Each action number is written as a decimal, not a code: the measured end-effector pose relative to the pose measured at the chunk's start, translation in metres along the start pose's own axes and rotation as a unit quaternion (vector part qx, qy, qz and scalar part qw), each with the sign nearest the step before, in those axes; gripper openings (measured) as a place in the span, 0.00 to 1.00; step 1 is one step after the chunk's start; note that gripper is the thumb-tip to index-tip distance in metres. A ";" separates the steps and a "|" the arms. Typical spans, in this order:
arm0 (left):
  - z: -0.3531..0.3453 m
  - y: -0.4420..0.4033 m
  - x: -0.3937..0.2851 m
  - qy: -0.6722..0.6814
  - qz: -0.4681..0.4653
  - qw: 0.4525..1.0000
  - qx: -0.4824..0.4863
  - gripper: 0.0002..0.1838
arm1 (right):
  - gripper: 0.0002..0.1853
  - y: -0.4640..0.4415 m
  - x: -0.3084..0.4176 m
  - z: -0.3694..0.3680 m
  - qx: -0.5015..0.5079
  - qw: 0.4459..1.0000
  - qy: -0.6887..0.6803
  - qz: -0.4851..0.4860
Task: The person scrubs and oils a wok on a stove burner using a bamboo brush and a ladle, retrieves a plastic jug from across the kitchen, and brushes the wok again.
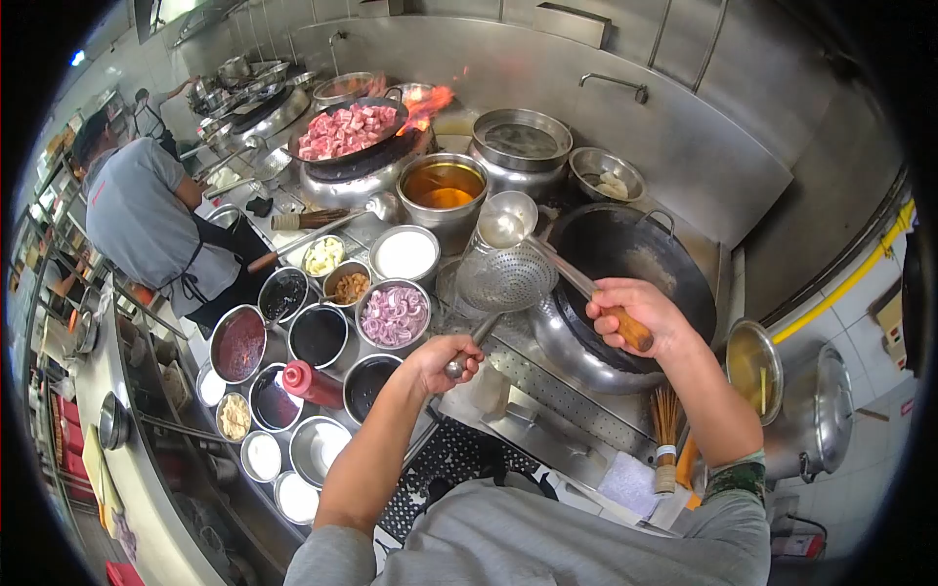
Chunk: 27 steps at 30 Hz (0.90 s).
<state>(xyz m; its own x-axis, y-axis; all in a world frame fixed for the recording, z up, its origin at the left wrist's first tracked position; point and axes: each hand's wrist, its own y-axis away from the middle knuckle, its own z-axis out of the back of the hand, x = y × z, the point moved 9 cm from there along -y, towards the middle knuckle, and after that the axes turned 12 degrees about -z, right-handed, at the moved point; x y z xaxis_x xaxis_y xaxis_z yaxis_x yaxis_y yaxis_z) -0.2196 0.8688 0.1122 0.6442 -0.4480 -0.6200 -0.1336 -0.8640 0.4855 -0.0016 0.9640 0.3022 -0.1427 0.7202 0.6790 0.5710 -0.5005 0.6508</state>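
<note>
My left hand (442,363) is closed around the metal handle of a perforated skimmer (510,281). Its round bowl is held over the counter between the pots and the wok. In my right hand (642,311), the fingers wrap the wooden handle of a metal ladle (506,221). The ladle's bowl hangs just above the skimmer; whether they touch I cannot tell. To the right, a large black wok (640,256) sits on its burner. Behind the ladle stands a pot of amber liquid (445,199). Sliced purple onions fill a bowl (394,314) near my left hand.
Flames (427,105) rise beside a wok of raw meat chunks (347,132). Several containers of seasonings and a red squeeze bottle (311,383) crowd the left. A co-worker (161,215) stands at the far left. A bamboo brush (665,444) and a cloth (630,484) are near my right arm.
</note>
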 end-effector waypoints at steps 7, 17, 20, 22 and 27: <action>0.008 0.006 -0.026 -0.185 -0.068 0.980 -0.015 0.09 | 0.37 0.025 0.004 0.033 -0.110 0.974 0.196 0.021; 0.017 0.047 -0.077 -0.586 -0.274 0.750 -0.138 0.41 | 0.34 0.001 0.101 0.074 -0.295 0.824 0.442 0.196; 0.018 0.046 -0.059 -0.380 -0.178 0.898 -0.133 0.37 | 0.31 -0.064 0.150 0.094 -0.318 0.813 0.439 0.213; 0.001 0.050 -0.044 -0.202 -0.129 0.965 -0.107 0.33 | 0.33 -0.118 0.181 0.106 -0.317 0.820 0.417 0.232; 0.016 0.028 -0.014 -0.082 -0.094 0.987 -0.102 0.34 | 0.27 -0.248 0.222 0.131 -0.336 0.820 0.414 0.210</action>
<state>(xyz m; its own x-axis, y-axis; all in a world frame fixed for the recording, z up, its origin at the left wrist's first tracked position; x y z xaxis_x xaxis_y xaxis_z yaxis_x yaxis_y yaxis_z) -0.2448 0.8474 0.1248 0.5099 -0.3295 -0.7946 0.1427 -0.8785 0.4559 -0.0686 1.3109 0.2464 -0.7064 -0.0175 0.7076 0.1764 -0.9725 0.1520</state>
